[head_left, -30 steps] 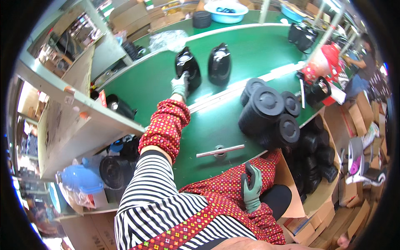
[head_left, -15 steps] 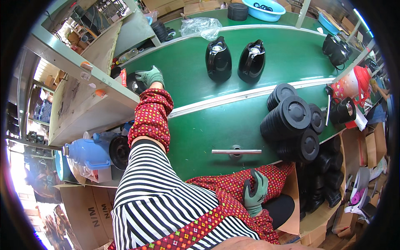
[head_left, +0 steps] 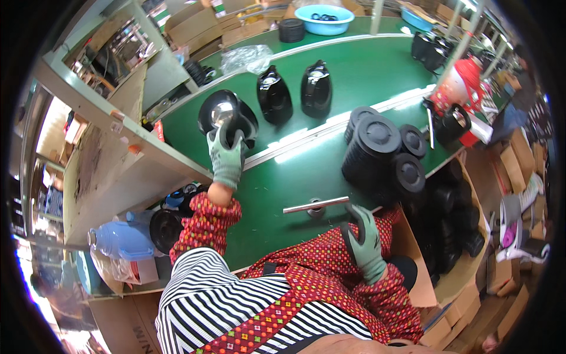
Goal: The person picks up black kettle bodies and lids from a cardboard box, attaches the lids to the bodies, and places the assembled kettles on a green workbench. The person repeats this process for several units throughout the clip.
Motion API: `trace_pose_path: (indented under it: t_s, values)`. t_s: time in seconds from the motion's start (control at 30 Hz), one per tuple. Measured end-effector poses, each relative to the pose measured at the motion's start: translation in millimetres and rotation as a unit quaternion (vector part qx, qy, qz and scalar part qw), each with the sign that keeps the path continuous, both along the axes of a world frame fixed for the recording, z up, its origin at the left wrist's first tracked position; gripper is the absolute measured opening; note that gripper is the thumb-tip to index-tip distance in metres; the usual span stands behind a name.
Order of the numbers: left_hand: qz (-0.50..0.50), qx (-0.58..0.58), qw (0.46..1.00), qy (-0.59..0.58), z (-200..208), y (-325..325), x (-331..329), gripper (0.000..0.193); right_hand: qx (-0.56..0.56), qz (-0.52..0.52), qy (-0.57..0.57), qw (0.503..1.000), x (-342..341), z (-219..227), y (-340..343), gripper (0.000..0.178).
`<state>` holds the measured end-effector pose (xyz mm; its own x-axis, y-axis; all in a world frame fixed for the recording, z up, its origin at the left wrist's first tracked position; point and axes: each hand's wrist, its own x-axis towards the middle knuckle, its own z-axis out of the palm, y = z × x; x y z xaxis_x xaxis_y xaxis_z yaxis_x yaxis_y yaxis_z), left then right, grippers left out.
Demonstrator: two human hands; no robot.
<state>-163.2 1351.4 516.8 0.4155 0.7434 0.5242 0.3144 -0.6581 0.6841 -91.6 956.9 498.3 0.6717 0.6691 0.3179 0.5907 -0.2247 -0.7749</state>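
My left hand [head_left: 226,158], in a grey-green glove, is closed on a glossy black jug [head_left: 207,112] with a shiny silver part. The jug is over the green work surface [head_left: 259,203], and the hand covers part of its near side. Just right of it, two similar black jugs [head_left: 275,100] stand upright side by side. My right hand [head_left: 367,245], gloved alike, is empty above my lap, thumb and fingers apart. Nearest to it is a metal T-shaped bar [head_left: 316,205] on the surface's near side.
Stacked black round lids [head_left: 377,137] stand right of centre. Beyond them are a red-and-white flask [head_left: 454,88] and a carton [head_left: 474,218] of black parts. A metal frame post [head_left: 127,127] slants along the left, above a blue flask [head_left: 121,239]. A blue basin [head_left: 324,25] stands far back.
My left hand has brought the black jug out from beside the frame post, rightward along the surface. My right hand has risen slightly toward the T-shaped bar. The view has shifted rightward.
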Motion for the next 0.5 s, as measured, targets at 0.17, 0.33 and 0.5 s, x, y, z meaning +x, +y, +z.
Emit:
trace_pose_path:
  t_s: [0.17, 0.33, 0.5]
  values:
    - [-0.223, 0.016, 0.975, 0.006, 43.8, -93.9, -23.2, 0.028, 0.084, 0.004, 0.103, 0.991, 18.5, 66.9, 16.9, 0.068]
    - [-0.428, -0.081, 0.898, 0.064, 83.7, -168.9, -42.4, 0.032, 0.068, -0.044, 0.178, 0.981, 31.6, 88.7, 5.9, 0.093]
    - [-0.581, 0.134, 0.8, 0.065, 102.4, -210.9, -36.4, 0.037, 0.112, 0.021, 0.362, 0.925, 19.8, 100.6, -43.2, 0.068]
